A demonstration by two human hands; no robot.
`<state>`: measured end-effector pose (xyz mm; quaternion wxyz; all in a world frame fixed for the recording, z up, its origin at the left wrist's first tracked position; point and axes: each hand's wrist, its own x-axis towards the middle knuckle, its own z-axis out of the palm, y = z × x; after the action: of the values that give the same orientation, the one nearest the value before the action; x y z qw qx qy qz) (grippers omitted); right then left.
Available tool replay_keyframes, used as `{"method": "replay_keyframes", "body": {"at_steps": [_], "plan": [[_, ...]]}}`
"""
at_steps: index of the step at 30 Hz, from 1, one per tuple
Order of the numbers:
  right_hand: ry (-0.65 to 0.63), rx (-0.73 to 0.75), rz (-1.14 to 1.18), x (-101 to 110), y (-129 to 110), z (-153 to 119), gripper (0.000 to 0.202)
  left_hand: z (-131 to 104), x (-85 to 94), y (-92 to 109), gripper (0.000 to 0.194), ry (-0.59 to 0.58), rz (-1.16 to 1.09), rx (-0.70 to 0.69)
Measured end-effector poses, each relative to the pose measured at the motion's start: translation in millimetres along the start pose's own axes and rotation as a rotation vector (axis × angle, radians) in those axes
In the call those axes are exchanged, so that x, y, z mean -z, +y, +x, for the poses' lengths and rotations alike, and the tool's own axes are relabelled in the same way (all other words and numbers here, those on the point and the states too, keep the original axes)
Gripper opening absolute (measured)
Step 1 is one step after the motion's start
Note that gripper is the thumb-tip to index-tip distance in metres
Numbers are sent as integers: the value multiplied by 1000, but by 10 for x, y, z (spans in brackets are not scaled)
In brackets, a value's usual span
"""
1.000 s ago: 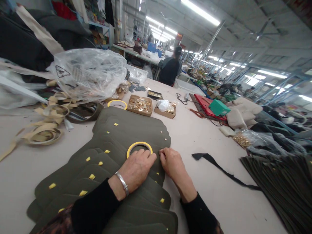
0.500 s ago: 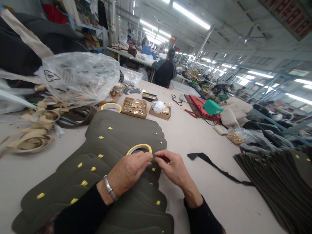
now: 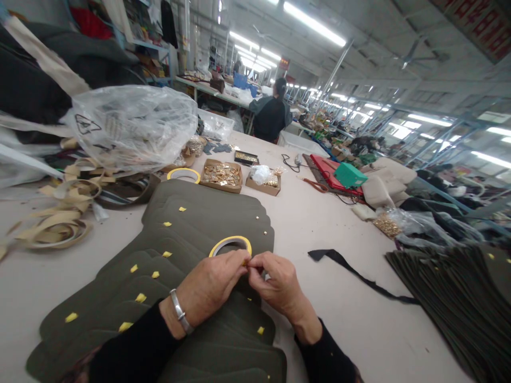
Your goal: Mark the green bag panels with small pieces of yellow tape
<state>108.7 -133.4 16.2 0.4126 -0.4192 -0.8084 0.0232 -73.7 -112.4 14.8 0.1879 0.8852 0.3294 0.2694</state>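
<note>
your left hand, half curled, grips the near rim of the yellow tape roll. your right hand: thumb and forefinger pinched shut beside the left fingertips; cannot tell what's between them. roll sits over the overlapping dark green pieces on the counter.

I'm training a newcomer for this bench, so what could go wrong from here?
The left sleeve lies low over the green pieces and might drag their overlapping layers or lift a yellow tab.
The tape roll, at the left hand, could slip and knock them.
An open box of gold-coloured fittings sits close to their far edge; a push that way might spill it.
</note>
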Motion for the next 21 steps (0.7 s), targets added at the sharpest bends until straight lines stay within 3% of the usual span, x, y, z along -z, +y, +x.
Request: {"method": "replay_keyframes", "body": {"at_steps": [5, 8, 11, 15, 18, 21], "plan": [[8, -150, -5, 4, -113, 9, 14, 22, 15, 3, 17, 21, 63, 52], [8, -445, 131, 11, -156, 44, 12, 31, -5, 58, 22, 105, 119, 19], [40, -784, 315, 37, -46, 50, 9, 22, -36, 161, 22, 159, 139, -47], [-85, -1047, 493, 107, 252, -30, 15, 17, -79, 234, 16, -7, 242, 3], [-196, -1077, 493, 134, 391, -105, 20, 43, -92, 224, 15, -174, 342, 72], [-265, -1030, 434, 133, 397, -134, 19, 66, -94, 216, 17, -264, 364, 90]]}}
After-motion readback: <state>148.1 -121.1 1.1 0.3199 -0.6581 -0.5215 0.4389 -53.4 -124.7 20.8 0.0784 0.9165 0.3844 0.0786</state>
